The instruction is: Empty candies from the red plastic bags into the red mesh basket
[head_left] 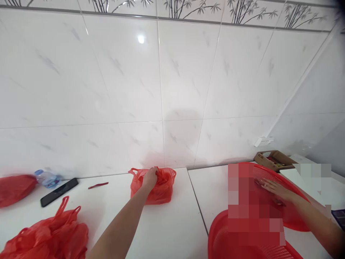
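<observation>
On the white table in front of me stands a red plastic bag, its handles loose at the top. My left hand is closed at its mouth and seems to grip the plastic; the fingertips are partly hidden. To the right, my right hand reaches into a red plastic basket, fingers stretched out. Small dark reddish pieces lie under the hand, and others are at its fingertips, too small to name. A second red basket sits nearer to me, partly covered by pixelation.
Crumpled red bags lie at the lower left, another red bag behind. A water bottle, a black phone and a thin red strip lie near the tiled wall. A cardboard box stands back right.
</observation>
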The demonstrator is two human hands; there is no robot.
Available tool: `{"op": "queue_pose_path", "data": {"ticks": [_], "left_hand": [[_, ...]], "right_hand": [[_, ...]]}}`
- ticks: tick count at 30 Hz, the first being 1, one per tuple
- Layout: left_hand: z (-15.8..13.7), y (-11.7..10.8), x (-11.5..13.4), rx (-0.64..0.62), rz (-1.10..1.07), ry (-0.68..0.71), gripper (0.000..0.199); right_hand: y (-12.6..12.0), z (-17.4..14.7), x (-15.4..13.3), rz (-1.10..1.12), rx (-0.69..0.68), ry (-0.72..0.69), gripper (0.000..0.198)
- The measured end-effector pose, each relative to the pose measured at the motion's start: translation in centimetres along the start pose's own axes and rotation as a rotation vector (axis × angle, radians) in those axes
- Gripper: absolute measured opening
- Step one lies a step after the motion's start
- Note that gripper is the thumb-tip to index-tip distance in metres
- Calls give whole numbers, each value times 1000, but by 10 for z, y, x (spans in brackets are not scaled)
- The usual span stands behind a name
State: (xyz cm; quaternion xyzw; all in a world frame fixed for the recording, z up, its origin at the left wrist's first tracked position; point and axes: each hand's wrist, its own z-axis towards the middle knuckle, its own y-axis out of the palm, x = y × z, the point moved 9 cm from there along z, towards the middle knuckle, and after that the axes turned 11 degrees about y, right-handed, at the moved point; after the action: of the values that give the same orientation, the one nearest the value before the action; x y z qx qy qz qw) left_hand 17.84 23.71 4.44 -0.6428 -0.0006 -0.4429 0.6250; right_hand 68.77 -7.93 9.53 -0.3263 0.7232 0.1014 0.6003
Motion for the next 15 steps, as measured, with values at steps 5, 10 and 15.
{"op": "queue_pose_path", "data": {"ticks": [5, 10, 15], "left_hand": [[-11, -36, 2, 133, 40, -31, 27], [-32, -46, 16, 143, -16, 34, 27], [-74, -26, 30, 83, -175, 81, 25]], "right_hand": [[-3, -9, -1, 11, -110, -8, 78], [102, -112, 64, 60, -218, 12, 53], [299, -241, 160, 47, -281, 75, 74]]}}
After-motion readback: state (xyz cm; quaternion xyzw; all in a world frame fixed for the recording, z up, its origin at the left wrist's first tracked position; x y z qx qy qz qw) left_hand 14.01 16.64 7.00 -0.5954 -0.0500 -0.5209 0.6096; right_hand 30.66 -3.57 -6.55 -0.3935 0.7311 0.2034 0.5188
